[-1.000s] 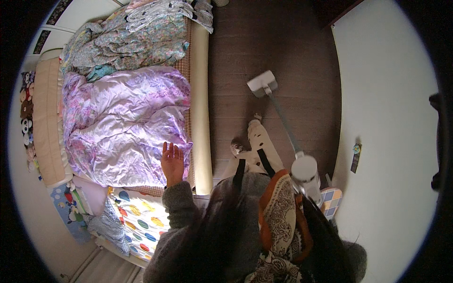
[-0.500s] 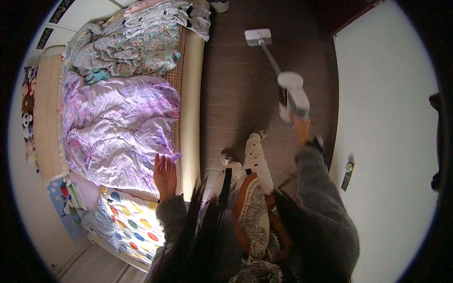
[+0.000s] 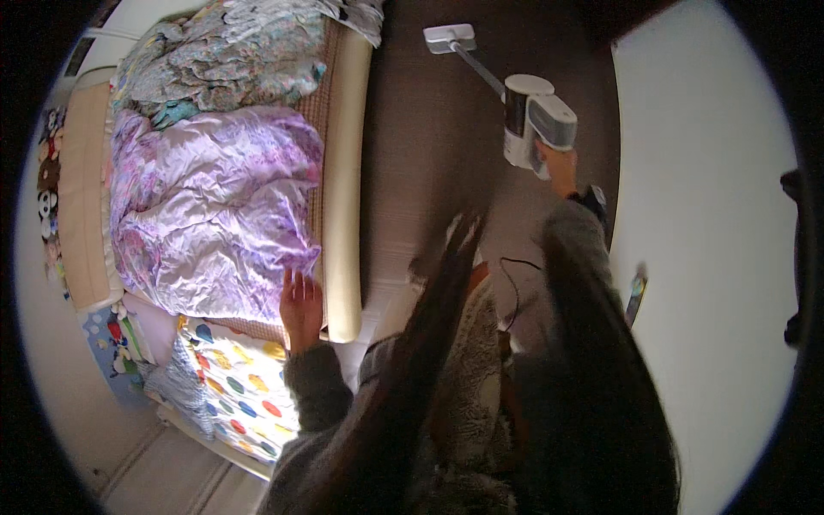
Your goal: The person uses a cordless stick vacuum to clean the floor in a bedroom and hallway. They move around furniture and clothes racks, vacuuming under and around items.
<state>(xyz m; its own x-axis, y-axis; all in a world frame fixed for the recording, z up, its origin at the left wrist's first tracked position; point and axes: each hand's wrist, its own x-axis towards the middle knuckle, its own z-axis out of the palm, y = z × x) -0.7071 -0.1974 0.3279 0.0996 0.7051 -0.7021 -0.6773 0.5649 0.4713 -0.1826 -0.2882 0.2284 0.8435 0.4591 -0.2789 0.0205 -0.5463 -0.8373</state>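
Note:
My right hand (image 3: 562, 167) is closed round the handle of a cordless stick vacuum cleaner (image 3: 541, 120) with a white and grey body. Its grey tube slants forward and left to a white floor head (image 3: 450, 38) resting on the dark wooden floor. My left hand (image 3: 301, 309) hangs open beside the bed, palm side partly showing and fingers stretched out. The fingertips lie by the lower corner of a crumpled purple and white quilt (image 3: 215, 215); whether they touch it I cannot tell.
On the left stands a bed with a cream padded edge (image 3: 345, 189) and a patterned grey-green quilt (image 3: 240, 69). Nearer is a smaller bed with a colourful leaf-print cover (image 3: 236, 386). A white surface (image 3: 704, 215) borders the floor at right. A dark cable (image 3: 515, 292) lies near my legs.
My right arm has reached further forward, carrying the vacuum cleaner's body away from me. The whole view has shifted slightly, and the dark cable now shows. My left hand stays open by the bed.

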